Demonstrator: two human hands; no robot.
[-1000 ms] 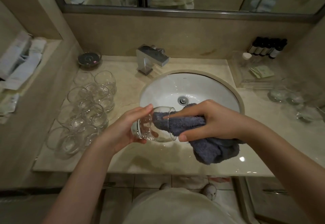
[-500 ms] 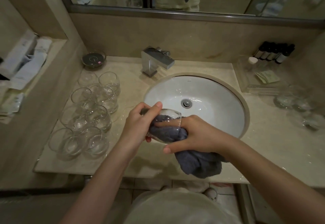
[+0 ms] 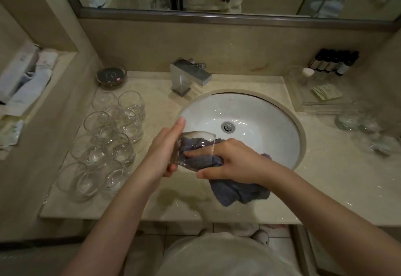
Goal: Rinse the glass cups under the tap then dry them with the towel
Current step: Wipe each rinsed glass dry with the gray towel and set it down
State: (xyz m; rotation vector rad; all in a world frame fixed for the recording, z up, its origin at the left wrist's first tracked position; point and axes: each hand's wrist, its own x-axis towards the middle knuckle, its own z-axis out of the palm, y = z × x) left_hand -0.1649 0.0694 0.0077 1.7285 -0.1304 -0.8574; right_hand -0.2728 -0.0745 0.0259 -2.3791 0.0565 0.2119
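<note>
Left hand (image 3: 163, 152): fingers curled round a clear glass cup (image 3: 191, 148) lying on its side, mouth to the right; right hand (image 3: 233, 163): grips a grey-blue towel (image 3: 236, 191), fingers pushed inside the cup; both above the desk (image 3: 325, 180), near edge of the sink (image 3: 260, 110); further glass cups (image 3: 104, 141) clustered left.

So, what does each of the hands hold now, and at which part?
The left hand grips a glass cup around its base end. The right hand holds the grey towel, fingers pushing part of it inside the cup.
</note>
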